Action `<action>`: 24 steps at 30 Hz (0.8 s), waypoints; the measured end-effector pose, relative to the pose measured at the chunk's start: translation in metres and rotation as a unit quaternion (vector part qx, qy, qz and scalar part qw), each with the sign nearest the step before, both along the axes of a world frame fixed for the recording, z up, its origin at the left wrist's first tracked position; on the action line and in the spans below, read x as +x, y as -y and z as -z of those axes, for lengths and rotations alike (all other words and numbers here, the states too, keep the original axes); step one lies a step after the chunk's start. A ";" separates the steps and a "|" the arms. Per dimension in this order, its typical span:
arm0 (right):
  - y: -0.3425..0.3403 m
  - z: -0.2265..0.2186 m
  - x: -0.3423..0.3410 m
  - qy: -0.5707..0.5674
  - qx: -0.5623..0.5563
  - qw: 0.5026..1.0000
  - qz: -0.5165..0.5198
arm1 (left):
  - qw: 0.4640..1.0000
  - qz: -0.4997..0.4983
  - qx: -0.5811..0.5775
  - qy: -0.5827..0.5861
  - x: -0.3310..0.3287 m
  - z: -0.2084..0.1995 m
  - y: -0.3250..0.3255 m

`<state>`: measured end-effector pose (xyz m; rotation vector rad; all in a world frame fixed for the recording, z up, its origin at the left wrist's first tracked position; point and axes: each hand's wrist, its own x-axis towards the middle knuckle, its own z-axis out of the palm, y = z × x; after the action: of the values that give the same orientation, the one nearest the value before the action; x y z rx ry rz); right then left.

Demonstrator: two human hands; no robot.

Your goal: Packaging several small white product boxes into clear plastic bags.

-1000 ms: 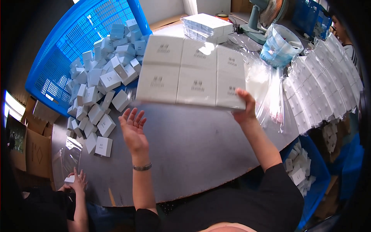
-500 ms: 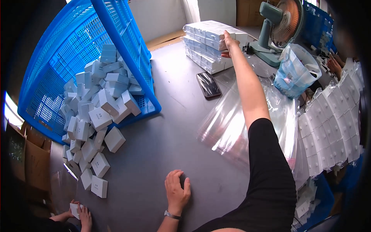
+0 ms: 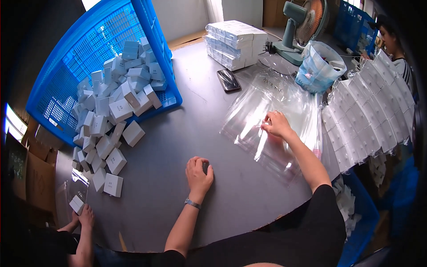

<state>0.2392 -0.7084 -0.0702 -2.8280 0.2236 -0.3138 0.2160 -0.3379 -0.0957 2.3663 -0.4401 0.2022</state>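
My right hand (image 3: 276, 124) is over a spread pile of clear plastic bags (image 3: 249, 111), thumb and fingers curved with a small gap between them. Its fingertips are at the film; no bag is seen lifted. On the grey table (image 3: 178, 138), my left hand (image 3: 199, 174) rests loosely curled, thumb apart from the fingers, with a dark shadow in the gap. A wristwatch is on that wrist. Many small white boxes (image 3: 121, 110) spill from a tipped blue crate (image 3: 162, 58) at the left. A wrapped stack of white boxes (image 3: 235, 42) stands at the far edge.
A phone (image 3: 228, 81) lies near the stack. Beyond the bags are a fan (image 3: 289, 35) and a plastic-lined bin (image 3: 318, 66). Wrapped sheets of white boxes (image 3: 369, 111) hang at the right. A co-worker's hands (image 3: 84, 216) hold a white box at lower left; another person is far right.
My right hand has drawn back from the wrapped stack to the clear bags. The view has shifted; my left hand still rests on the table. The co-worker's box is now by a clear bag.
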 end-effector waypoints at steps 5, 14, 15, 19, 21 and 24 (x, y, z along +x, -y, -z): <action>-0.015 -0.092 0.112 0.004 0.007 0.970 -0.243 | 0.995 0.044 0.067 0.061 -0.029 -0.002 0.063; 0.006 -0.227 0.433 0.256 -0.293 0.921 -0.029 | 0.994 0.103 0.034 -0.034 -0.025 -0.020 0.051; 0.015 -0.213 0.446 0.138 -0.227 0.964 0.015 | 0.994 0.094 0.037 -0.045 -0.023 -0.019 0.048; 0.075 -0.196 0.473 -0.088 -0.113 0.990 0.007 | 0.993 0.105 -0.006 -0.058 -0.026 -0.022 0.050; 0.070 -0.174 0.447 0.136 -0.053 0.988 0.058 | 0.994 0.092 0.015 -0.051 -0.023 -0.019 0.046; 0.040 -0.163 0.359 0.416 0.028 0.909 0.012 | 0.993 0.103 -0.009 -0.054 -0.023 -0.010 0.046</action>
<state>0.5981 -0.7480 0.0925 -2.3648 0.0716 -1.4245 0.1934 -0.3834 -0.0854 2.2818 -0.6228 -0.0187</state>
